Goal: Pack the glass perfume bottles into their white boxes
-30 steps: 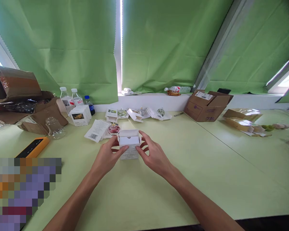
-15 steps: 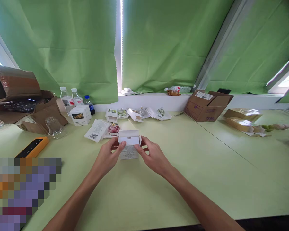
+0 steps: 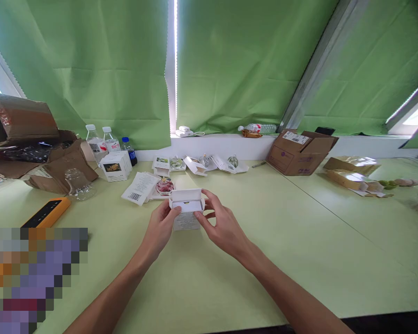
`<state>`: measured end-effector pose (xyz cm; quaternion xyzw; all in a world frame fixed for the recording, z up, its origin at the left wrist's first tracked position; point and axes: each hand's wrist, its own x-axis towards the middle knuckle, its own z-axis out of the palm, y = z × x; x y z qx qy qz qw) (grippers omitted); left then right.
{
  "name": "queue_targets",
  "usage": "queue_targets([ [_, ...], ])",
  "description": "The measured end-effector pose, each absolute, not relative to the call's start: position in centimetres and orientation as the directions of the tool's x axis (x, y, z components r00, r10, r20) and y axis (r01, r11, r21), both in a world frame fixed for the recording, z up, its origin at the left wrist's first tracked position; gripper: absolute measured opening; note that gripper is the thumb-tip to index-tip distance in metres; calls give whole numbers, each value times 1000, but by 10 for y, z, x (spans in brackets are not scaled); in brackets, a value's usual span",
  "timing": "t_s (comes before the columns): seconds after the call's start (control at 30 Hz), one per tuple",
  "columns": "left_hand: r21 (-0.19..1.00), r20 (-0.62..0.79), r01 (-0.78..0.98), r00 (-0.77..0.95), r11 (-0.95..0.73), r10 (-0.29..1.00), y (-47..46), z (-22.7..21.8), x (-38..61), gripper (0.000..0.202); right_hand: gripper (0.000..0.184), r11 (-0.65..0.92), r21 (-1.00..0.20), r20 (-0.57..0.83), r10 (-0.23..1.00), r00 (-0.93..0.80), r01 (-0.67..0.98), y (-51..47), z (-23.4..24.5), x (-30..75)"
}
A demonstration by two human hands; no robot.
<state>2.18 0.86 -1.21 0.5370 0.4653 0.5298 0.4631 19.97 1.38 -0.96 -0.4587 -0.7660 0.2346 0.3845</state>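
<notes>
— What do the hands have?

— A person's left hand (image 3: 159, 227), half curled, sets its thumb against the left edge of a white cardboard box (image 3: 186, 221). The right hand (image 3: 221, 227), its fingers more widely spread, closes on the box's right side. The box sits between them on a pale green table (image 3: 264, 260), its open end and raised flaps facing far. The pictures do not settle whether it is lifted clear of the surface, and what lies inside is hard to make out.

— How would it handle?

— Probably light and only moderately stiff. The thin card looks likely to give at the open end, so the closed body, gripped by its side walls, seems the safer hold. The smooth coating may slip a little under the fingertips.

— What lies just beyond?

— Just past the left hand, toward the far side, stands a round glass bottle with pink contents (image 3: 165, 186), beside a barcoded leaflet (image 3: 139, 188). Farther off, three small glass ornaments (image 3: 204, 160) sit among open white boxes along the far edge. To the left are a clear glass jug (image 3: 78, 184), a pictured white carton (image 3: 116, 166) and plastic water bottles (image 3: 95, 146). To the right, a brown shipping carton (image 3: 292, 155) stands open before green curtains (image 3: 257, 65).
</notes>
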Motion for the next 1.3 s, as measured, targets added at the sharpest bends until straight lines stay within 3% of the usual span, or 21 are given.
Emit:
queue_targets([
  [0.23,990,137,33,-26,-136,990,8,-11,26,33,45,475,-720,352,878,-325,505,14,-9,198],
  [0.4,992,121,27,-22,-120,992,8,-15,27,33,33,401,-862,314,903,-295,310,13,-9,193],
  [0.53,993,115,36,-21,-114,993,6,-18,27,33,35,306,-932,246,927,-282,194,15,-11,190],
  [0.8,990,140,11,55,-141,989,8,-24,28,41,30,298,-935,246,936,-253,193,15,-13,188],
  [1.3,983,181,16,57,-182,982,8,-23,27,37,21,249,-957,213,951,-224,149,18,-12,186],
])
